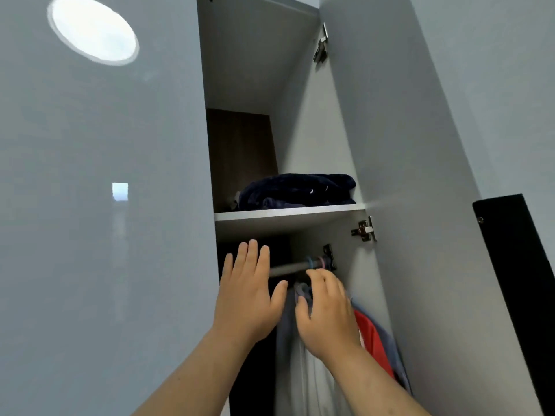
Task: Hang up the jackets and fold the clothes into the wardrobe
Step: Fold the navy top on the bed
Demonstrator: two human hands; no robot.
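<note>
Head view: wardrobe, hanging bay, both hands at the rail

Wardrobe (315, 130): right door (420, 175) swung open, hinge (364, 230) exposed.
Shelf (288, 216): carries folded dark navy clothes (300, 190), set towards the right.
Rail (288, 268): grey, under the shelf; blue and pink hanger hooks (315, 262) at its right end.
Grey jacket (295, 355): falls from just under the rail. Whether its hanger sits on the rail cannot be told.
Right hand (327, 313): fingers curled into the top of the grey jacket, gripping it.
Left hand (249, 292): raised before the rail's left part, fingers straight and spread, holding nothing.
Red garment (372, 340): just right of the grey jacket, against the side wall
</note>
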